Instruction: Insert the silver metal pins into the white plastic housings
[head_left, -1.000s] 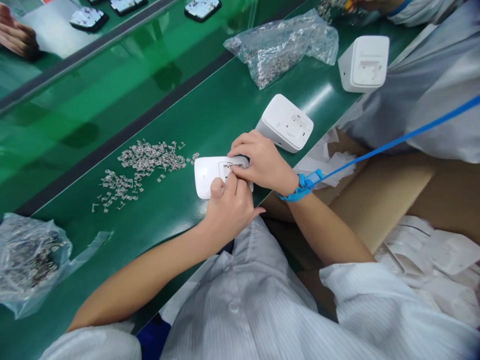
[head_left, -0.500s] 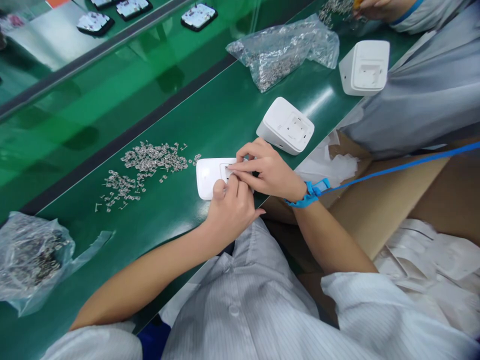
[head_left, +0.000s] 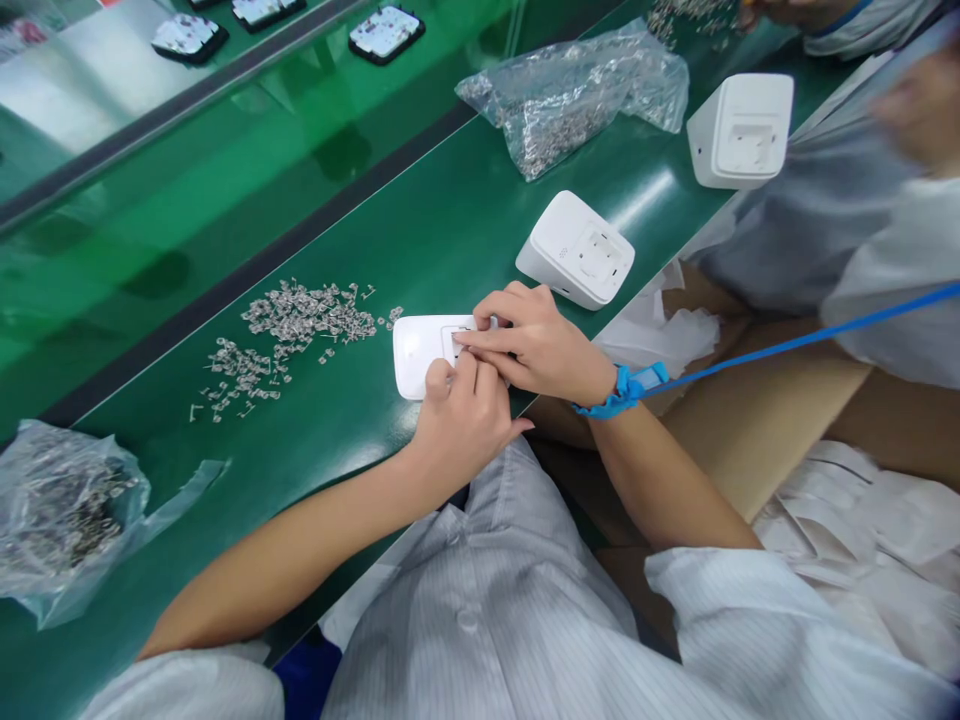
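Observation:
A white plastic housing (head_left: 417,358) with rounded corners lies on the green bench in front of me, its recessed face up. My left hand (head_left: 463,410) is curled over its near edge, fingertips on the housing beside the recess and thumb sticking out to the right. My right hand (head_left: 538,343), a blue wrist strap (head_left: 619,392) at its wrist, reaches in from the right. Its index finger and thumb come together at the recess; whatever they pinch is too small or hidden to make out. Left of the housing lies a pile of small metal clips (head_left: 304,315).
Two more white housings (head_left: 577,250) stand to the right. Clear bags of metal parts (head_left: 559,115) lie at the back and far left. A blue cord (head_left: 810,335) runs rightward over a cardboard box (head_left: 780,410). Co-workers' hands (head_left: 926,105) show at upper right.
My right fingers have shifted slightly at the recess, while my left hand keeps its place. A co-worker's blurred hand has come into view at the right; another at the top has moved right.

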